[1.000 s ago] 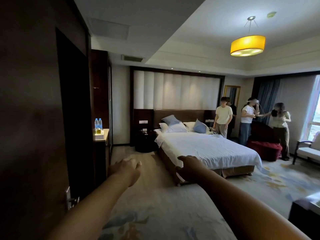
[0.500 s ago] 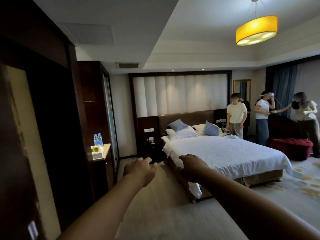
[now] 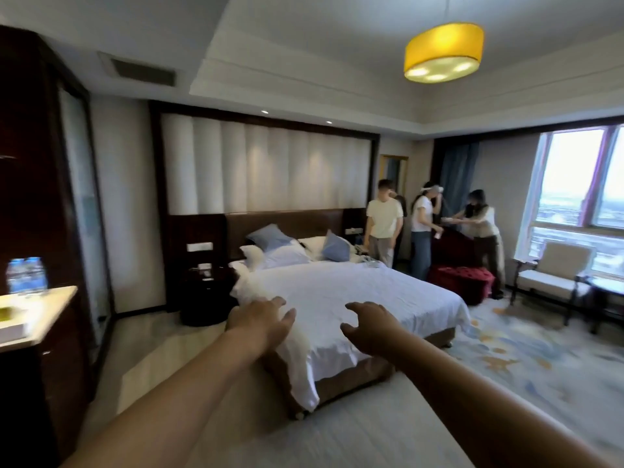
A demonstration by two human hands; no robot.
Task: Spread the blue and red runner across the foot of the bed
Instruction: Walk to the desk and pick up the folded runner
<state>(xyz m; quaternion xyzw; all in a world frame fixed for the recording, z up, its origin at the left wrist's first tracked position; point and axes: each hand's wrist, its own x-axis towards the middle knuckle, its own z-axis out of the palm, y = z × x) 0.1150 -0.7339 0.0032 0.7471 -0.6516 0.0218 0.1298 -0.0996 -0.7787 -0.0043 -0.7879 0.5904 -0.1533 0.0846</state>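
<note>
— Hands first: what do they hold?
— Nothing. The left hand [image 3: 261, 324] is stretched forward with its fingers loosely spread. The right hand [image 3: 369, 327] reaches out beside it, fingers slack and slightly hooked.
— And the bed?
— The bed [image 3: 354, 298] stands ahead under a white sheet, its foot corner nearest, blue cushions [image 3: 270, 236] up by the headboard. Where the runner is, I cannot tell from this view.
— Anyone else?
— A group of people [image 3: 385, 221] beyond its far side.
</note>
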